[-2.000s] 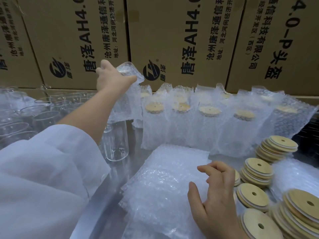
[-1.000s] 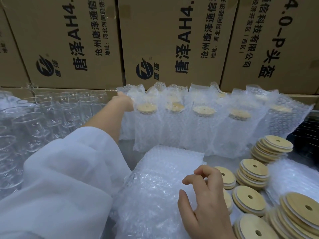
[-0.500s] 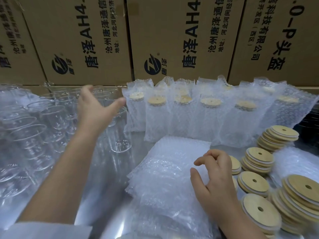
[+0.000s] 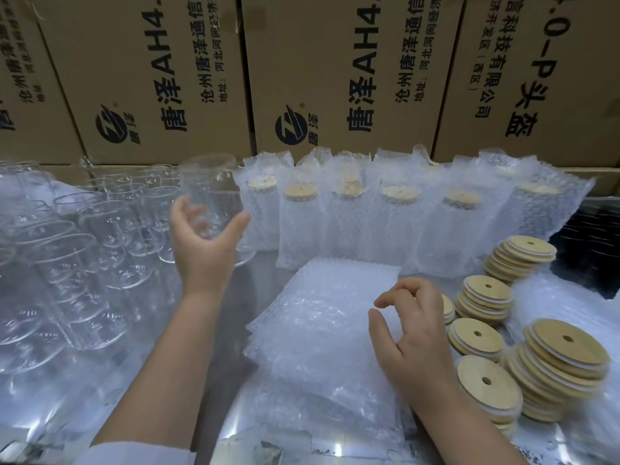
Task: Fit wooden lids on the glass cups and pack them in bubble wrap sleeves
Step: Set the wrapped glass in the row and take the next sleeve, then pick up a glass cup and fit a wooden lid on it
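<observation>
Left hand [image 4: 204, 250] grips one clear glass cup [image 4: 214, 186] upright, thumb on its right side and fingers round the left, no lid on it. The cup is between the cluster of bare glass cups [image 4: 67, 256] at left and the back row of wrapped, lidded cups [image 4: 399, 209]. Right hand [image 4: 412, 333] is loosely curled and holds nothing, over the flat stack of bubble wrap sleeves [image 4: 318, 330] on the shiny tabletop [image 4: 235, 297]. Wooden lids [image 4: 567, 350] are stacked at right. Cardboard boxes [image 4: 161, 78] stand behind.

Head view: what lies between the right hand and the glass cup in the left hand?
In the head view, the stack of bubble wrap sleeves and a strip of metal table lie between them.
</observation>
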